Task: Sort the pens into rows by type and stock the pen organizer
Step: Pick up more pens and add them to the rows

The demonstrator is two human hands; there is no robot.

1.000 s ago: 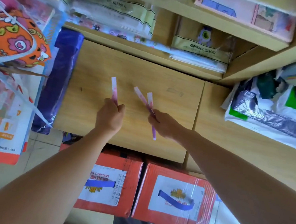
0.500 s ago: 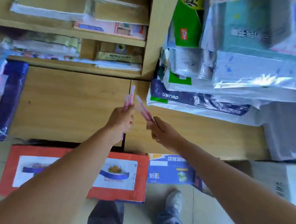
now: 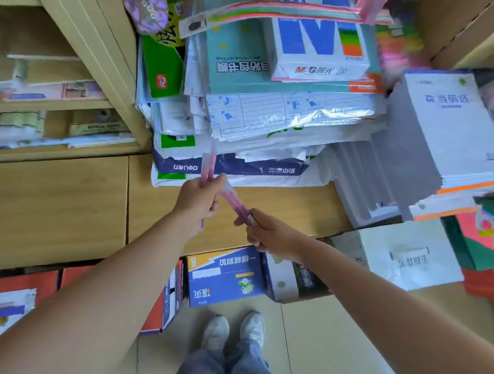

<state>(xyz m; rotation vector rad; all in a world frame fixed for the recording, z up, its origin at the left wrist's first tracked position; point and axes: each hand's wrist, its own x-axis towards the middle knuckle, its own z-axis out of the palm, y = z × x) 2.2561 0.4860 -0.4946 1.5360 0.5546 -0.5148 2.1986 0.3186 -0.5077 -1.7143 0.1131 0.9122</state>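
head view: my left hand curls round two pink pens, upright; my right hand pinches a third pen slanting toward them.

Stationery shop or its stockroom, as indicated by the stock: wrapped A4 paper reams stacked on wooden shelving, a pile of white notebooks, coloured paper sheets laid on top, red cartons and a blue box kept on the tiled floor.
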